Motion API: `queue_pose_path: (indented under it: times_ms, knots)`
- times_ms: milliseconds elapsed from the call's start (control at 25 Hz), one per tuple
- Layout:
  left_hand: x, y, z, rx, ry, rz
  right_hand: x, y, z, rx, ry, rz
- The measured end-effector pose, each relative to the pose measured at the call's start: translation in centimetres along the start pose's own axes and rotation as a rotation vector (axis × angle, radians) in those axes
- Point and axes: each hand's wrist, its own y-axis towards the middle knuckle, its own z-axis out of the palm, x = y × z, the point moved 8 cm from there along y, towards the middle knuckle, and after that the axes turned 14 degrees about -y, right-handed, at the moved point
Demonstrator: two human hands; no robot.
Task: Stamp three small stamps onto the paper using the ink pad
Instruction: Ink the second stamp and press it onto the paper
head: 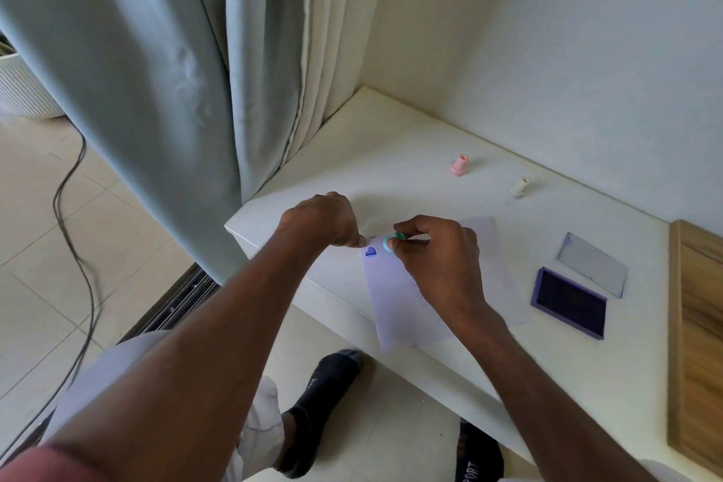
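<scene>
**One heart down, green stamp in hand**

The pale lilac paper [407, 309] lies flat on the white counter [430, 168], its near edge reaching the counter's front edge. Near its far left corner sits one printed mark, a dark blue heart [371, 252]. Just beside the heart, the small green stamp [392, 241] is tilted on its side, its round face turned toward the heart, pinched in the right hand [438, 258]. The left hand [324, 221] presses its fingertips on the paper's corner by the heart.

Right of the paper lies the purple ink pad [569, 301], open, its dark inked surface up; its clear lid [592, 264] rests just behind it. Farther back stand a pink stamp [459, 164] and a cream stamp [520, 187], upright and apart.
</scene>
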Motion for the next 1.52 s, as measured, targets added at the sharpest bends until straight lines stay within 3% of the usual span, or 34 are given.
queue_pose_path:
  times_ms: [640,1080,1240,1320,1400,1520]
  knots:
    - [-1.5,-1.5,0.5,0.003,0.074,0.014,3.0,-0.8,0.2,-0.143,-0.333,-0.232]
    - [-2.1,-1.6,0.2,0.024,0.084,0.023,2.8,-1.3,0.3,-0.196,-0.438,-0.242]
    - [-5.1,-1.6,-2.5,-0.159,-0.141,0.18,-1.7,-0.1,-1.2,-0.1,0.017,0.108]
    - [-6.2,-1.6,-3.3,-0.187,-0.365,0.193,-4.4,0.4,-2.5,-0.067,0.398,0.327]
    - [-6.6,-1.3,-2.6,-0.104,-0.645,0.134,-6.8,0.4,-2.9,0.028,0.715,0.535]
    - [-7.6,-1.5,-1.3,0.037,-1.023,0.057,-9.2,-0.1,-2.7,0.186,0.999,0.725]
